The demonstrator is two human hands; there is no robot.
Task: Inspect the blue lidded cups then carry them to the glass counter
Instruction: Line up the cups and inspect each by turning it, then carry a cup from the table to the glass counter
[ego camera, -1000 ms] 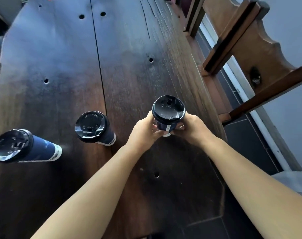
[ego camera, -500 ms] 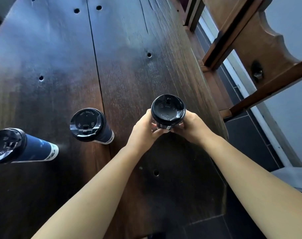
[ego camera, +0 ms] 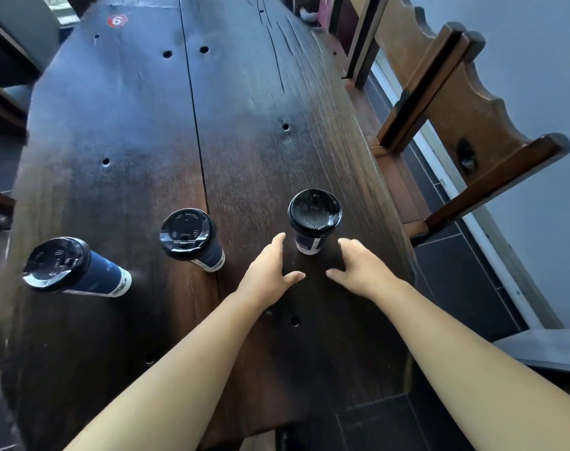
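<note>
both hands open beside the right blue cup, all three cups on the desk

left hand point(ego camera: 270, 271): open, fingers straight and close together, thumb spread toward the middle, holding nothing. right hand point(ego camera: 358, 268): open likewise, fingers loosely extended, thumb pointing toward the other thumb, holding nothing. placed on either side of the right blue cup point(ego camera: 313, 219), just beside its base, with a thin strip of dark wood showing on each side, so not touching.

right blue cup: upright on the desk point(ego camera: 130, 125), near the right edge, black lid on, white band at the foot. middle blue cup point(ego camera: 189, 236): further left, standing by the seam between the two planks, black lid on, raised lettering too small to read. left blue cup point(ego camera: 72, 268): well apart from the middle one, near the left edge, lid on, white band at the base.

elsewhere: round holes scattered over the desk, a red round sticker point(ego camera: 117, 20) marked 6 at the far end, a wooden bench point(ego camera: 456, 102) along the right side, dark floor tiles point(ego camera: 456, 271) below.
</note>
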